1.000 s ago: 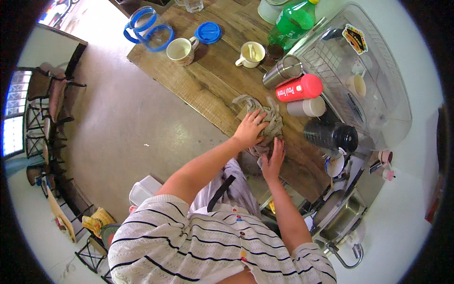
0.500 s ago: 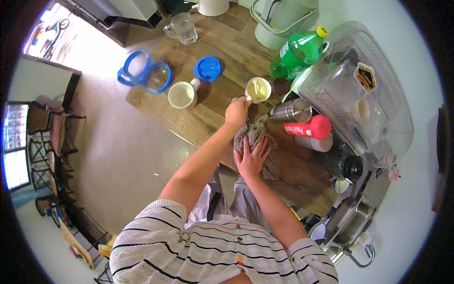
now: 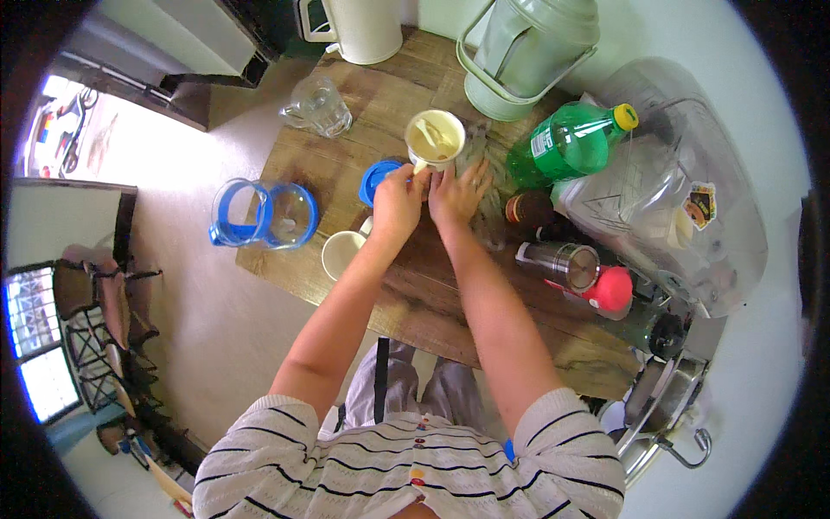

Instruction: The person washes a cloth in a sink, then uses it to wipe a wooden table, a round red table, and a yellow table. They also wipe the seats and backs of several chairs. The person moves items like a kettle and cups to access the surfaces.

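Shifted farther out across the worktop (image 3: 290,186) since half a second ago, the cream cup (image 3: 456,137) and the grey cloth (image 3: 490,227) now lie at my arms' reach, the cup past the blue lid (image 3: 377,183) instead of nearer me.

Seen from my head camera, my left grip (image 3: 399,204) is closed in a pinch at the cup's handle, a hold that probably keeps it level with its pale utensil (image 3: 426,130) inside. My right grip (image 3: 456,197) is spread loosely over the cloth, just right of the handle, apparently pressing rather than clutching. A cream mug (image 3: 340,254) sits by my left forearm, which covers part of it; the blue-trimmed jug (image 3: 313,216) stands near the far-left edge. To the right, the green bottle (image 3: 572,145), dark jar (image 3: 531,209) and steel tumbler (image 3: 562,264) are grouped beside the clear bin (image 3: 735,225), seemingly to leave working room.

Blur smears the cloth; my hand hides part of the lid. I cannot tell whether the cup touches the wood, and the kettle (image 3: 367,33) is cut off above.
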Action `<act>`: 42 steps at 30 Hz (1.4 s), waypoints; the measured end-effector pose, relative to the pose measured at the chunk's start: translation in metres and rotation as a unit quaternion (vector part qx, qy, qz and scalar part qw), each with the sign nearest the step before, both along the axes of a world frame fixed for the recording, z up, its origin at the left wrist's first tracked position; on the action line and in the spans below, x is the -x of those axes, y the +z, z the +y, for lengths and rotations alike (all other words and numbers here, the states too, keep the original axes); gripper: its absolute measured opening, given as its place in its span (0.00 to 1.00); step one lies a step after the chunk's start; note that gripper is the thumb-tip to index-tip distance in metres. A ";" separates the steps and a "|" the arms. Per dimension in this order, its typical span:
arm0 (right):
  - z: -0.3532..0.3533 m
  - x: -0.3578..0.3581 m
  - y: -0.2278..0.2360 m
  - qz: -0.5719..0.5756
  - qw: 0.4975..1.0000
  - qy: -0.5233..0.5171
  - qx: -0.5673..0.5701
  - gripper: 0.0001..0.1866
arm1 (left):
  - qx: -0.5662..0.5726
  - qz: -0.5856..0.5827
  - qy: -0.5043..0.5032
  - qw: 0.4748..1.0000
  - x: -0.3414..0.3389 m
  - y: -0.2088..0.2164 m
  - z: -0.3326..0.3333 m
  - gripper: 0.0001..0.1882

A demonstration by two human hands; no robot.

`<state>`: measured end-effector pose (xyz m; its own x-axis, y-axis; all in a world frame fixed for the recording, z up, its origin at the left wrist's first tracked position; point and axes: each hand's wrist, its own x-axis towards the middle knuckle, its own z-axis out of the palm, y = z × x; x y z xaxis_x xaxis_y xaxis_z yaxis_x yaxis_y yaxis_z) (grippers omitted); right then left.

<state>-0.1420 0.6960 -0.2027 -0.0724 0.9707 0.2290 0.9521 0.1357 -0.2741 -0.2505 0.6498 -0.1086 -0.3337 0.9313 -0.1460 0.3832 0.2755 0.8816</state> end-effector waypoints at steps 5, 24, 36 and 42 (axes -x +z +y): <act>0.052 0.007 0.009 -0.067 0.996 0.023 0.049 0.26 | -0.042 -0.122 0.064 0.990 -0.008 -0.001 0.010 0.15; -0.307 -0.283 0.010 -0.043 0.987 -0.102 0.119 0.29 | 0.065 -0.106 -0.001 0.992 -0.135 -0.047 -0.033 0.16; -0.246 -0.111 0.014 0.015 0.984 0.165 0.072 0.23 | -0.150 0.295 0.190 0.925 -0.053 -0.001 -0.163 0.50; -0.174 -0.031 0.066 0.173 0.961 0.216 -0.016 0.31 | -0.135 0.103 0.166 0.971 0.048 -0.047 -0.192 0.66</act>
